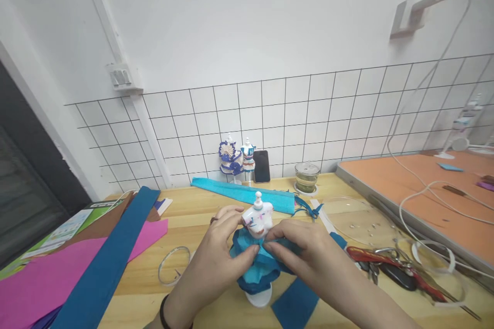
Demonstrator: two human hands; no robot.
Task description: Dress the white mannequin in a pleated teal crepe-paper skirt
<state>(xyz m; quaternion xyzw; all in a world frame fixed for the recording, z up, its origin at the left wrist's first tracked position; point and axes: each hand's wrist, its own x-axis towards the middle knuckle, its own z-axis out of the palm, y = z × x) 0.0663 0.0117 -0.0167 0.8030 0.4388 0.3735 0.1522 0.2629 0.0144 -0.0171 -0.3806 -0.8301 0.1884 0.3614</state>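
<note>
A small white dress-form mannequin with paint marks stands upright on a white round base in front of me. A ruffled skirt of light and dark blue crepe paper wraps its lower part. My left hand is closed around the mannequin's left side, its thumb pressing the skirt's waist. At the waist's right side, my right hand pinches a dark blue crepe paper strip between thumb and fingers. Below it on the table lies a dark blue paper piece.
Behind are a light blue paper strip, two dressed mini mannequins, a phone and a lidded glass cup. Coloured paper sheets lie left, a tape roll nearer. Keys and an orange-topped table are right.
</note>
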